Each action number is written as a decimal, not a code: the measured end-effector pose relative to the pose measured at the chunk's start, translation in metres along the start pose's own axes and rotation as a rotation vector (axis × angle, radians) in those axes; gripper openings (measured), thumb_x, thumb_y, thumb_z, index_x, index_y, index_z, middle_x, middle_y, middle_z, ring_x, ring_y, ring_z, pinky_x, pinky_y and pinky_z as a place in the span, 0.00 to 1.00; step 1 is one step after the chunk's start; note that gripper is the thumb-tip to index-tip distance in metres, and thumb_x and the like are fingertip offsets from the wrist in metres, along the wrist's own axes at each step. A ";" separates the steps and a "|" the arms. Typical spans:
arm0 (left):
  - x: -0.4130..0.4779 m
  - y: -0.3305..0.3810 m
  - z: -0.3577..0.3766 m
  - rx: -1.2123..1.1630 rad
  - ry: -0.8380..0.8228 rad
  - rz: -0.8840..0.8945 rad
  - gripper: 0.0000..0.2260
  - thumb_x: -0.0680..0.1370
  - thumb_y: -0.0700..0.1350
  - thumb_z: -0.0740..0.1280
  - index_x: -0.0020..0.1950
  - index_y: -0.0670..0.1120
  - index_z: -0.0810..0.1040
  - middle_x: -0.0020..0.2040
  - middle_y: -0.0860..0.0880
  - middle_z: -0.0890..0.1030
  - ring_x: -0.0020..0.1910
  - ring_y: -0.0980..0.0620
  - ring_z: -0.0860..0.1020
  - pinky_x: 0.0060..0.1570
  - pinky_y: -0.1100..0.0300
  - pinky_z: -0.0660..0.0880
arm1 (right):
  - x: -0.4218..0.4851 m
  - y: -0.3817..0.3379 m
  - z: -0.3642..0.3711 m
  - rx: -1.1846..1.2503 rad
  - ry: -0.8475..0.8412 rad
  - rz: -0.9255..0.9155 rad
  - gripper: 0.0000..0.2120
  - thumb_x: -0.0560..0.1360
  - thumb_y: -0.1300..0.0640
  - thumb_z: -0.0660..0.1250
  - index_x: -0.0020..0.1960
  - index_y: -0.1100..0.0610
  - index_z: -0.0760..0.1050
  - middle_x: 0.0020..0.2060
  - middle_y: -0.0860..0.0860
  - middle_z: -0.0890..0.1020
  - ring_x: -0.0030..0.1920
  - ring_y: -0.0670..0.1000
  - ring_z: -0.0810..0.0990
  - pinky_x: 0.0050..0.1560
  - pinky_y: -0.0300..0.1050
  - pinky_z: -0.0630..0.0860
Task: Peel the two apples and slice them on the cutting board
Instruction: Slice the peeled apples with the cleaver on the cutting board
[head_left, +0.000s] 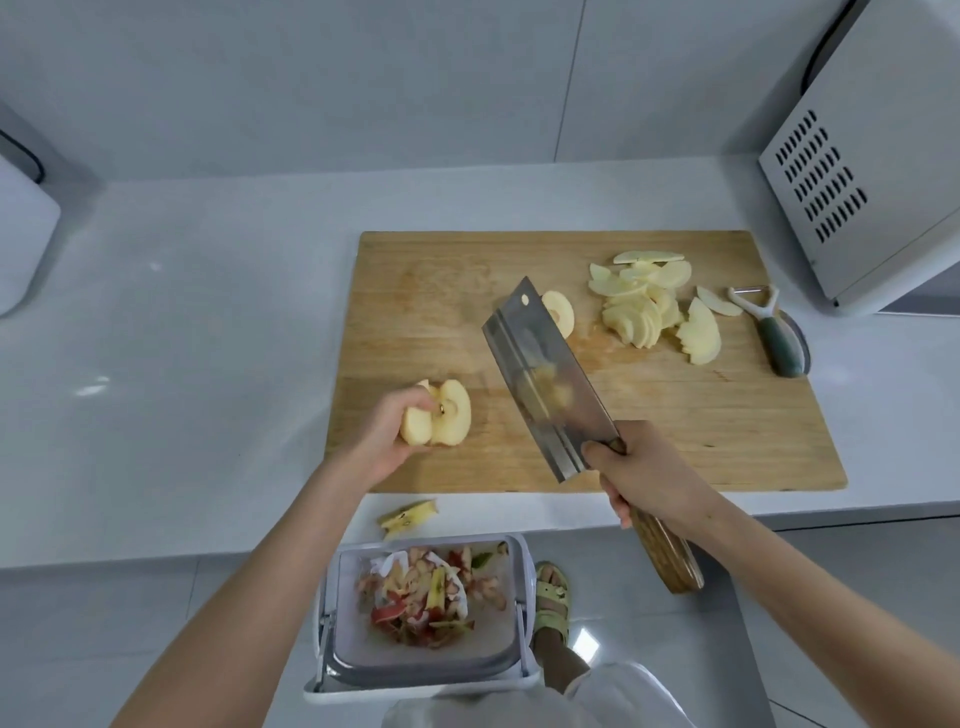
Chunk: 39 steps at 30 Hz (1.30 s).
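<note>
Head view looked down on a white bench (182, 338) carrying a wooden cutting board (675, 431). The left hand (384, 441) was curled around a peeled apple chunk (449, 415), cut face and core up, holding it over the board's near left edge. I could not tell whether the chunk touched the wood. The right hand (639, 475) was clamped on the wooden handle of a cleaver (550, 379), whose broad blade slanted up and away over the middle of the board, its tip pointing at the far side. The two hands were apart, with the blade between them.

Just beyond the blade's tip lay another peeled apple piece (563, 312), partly hidden by the steel. A heap of apple slices (644, 306) sat at the board's far right corner. Beside it lay a peeler (774, 332) at the board's right edge.

A scrap of core (408, 517) lay on the bench just in front of the board. Below the bench edge stood a bin (524, 571) holding red and yellow peelings. A sandalled foot (553, 597) was just beside it on the floor. A white vented appliance (872, 156) stood at the far right.
</note>
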<state>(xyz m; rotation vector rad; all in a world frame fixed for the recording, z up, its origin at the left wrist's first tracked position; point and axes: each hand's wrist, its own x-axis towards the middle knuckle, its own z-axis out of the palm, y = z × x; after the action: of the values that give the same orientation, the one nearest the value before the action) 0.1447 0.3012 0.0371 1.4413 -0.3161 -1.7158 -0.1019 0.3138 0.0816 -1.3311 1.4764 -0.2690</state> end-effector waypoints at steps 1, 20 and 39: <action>-0.003 -0.002 -0.005 0.084 -0.013 0.007 0.13 0.75 0.32 0.59 0.53 0.45 0.76 0.56 0.42 0.76 0.57 0.42 0.75 0.53 0.45 0.75 | 0.001 0.001 0.000 0.004 -0.001 0.000 0.10 0.77 0.64 0.57 0.37 0.61 0.67 0.22 0.57 0.72 0.18 0.49 0.70 0.22 0.40 0.69; -0.044 -0.057 -0.049 -0.156 -0.104 -0.084 0.21 0.63 0.33 0.64 0.56 0.40 0.76 0.56 0.39 0.77 0.56 0.37 0.76 0.47 0.35 0.77 | 0.011 -0.017 0.016 -0.007 -0.139 0.006 0.07 0.76 0.63 0.59 0.39 0.61 0.69 0.25 0.56 0.72 0.19 0.49 0.70 0.23 0.41 0.69; -0.036 -0.020 0.003 -0.091 -0.213 0.150 0.14 0.69 0.44 0.67 0.54 0.44 0.77 0.48 0.46 0.80 0.44 0.46 0.78 0.35 0.53 0.74 | 0.005 -0.043 -0.002 0.570 -0.344 0.153 0.13 0.78 0.61 0.61 0.37 0.64 0.72 0.21 0.52 0.63 0.18 0.48 0.62 0.20 0.38 0.63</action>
<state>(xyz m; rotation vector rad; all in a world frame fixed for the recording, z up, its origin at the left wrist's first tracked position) 0.1323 0.3386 0.0499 1.1426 -0.4438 -1.7398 -0.0778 0.2939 0.1113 -0.7556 1.0916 -0.3148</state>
